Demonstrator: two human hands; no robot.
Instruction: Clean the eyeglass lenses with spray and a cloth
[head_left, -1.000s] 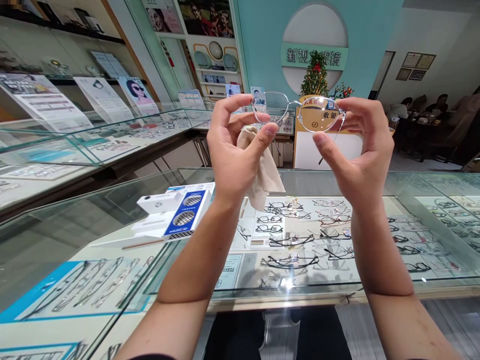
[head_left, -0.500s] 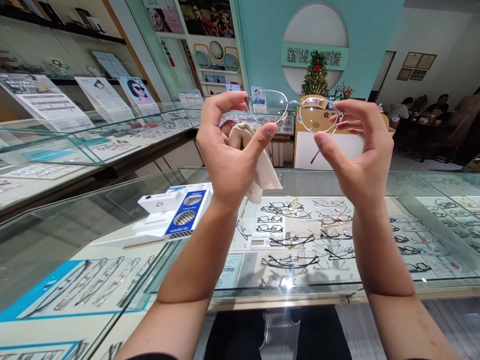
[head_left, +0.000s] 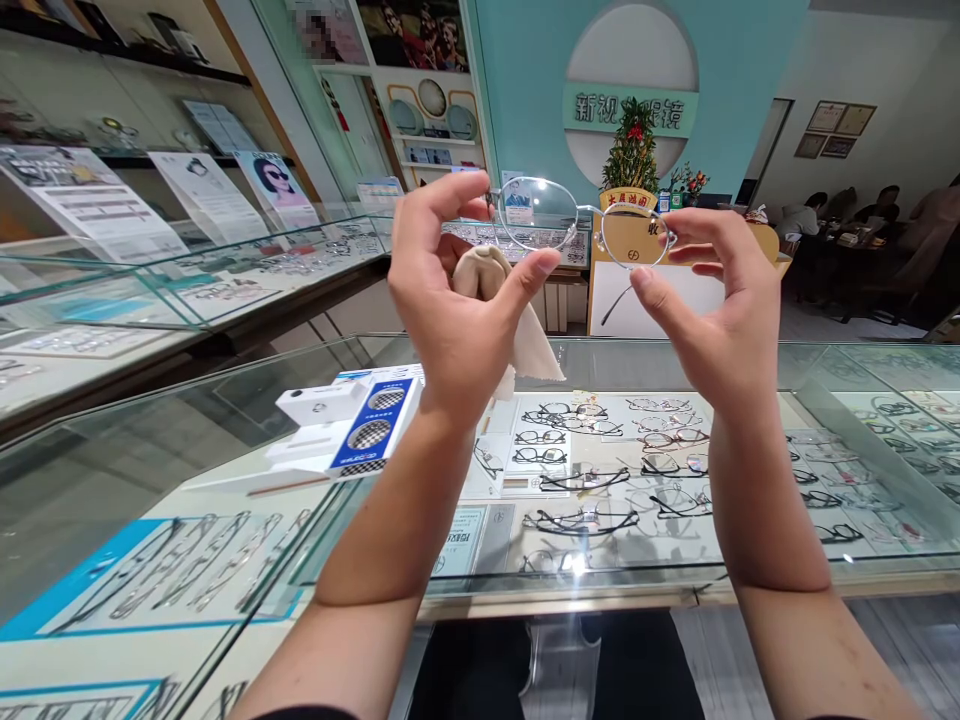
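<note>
Raised above the counter is a pair of thin-rimmed silver eyeglasses, held up between both hands. My left hand grips the left lens end between fingers and thumb. Tucked in that same hand is a beige cleaning cloth, its zigzag-edged corner hanging below the thumb. My right hand pinches the right lens rim with thumb and fingertips. One dark-tipped temple arm points down and left below the right lens.
Beneath my arms stands a glass display case with rows of eyeglasses inside. A white and blue box display is left of my left forearm. Further back are another glass counter, a plant and several seated people at the right.
The eyeglasses have turned slightly, and the hanging temple tip has shifted left. Both hands have moved slightly left and keep their hold.
</note>
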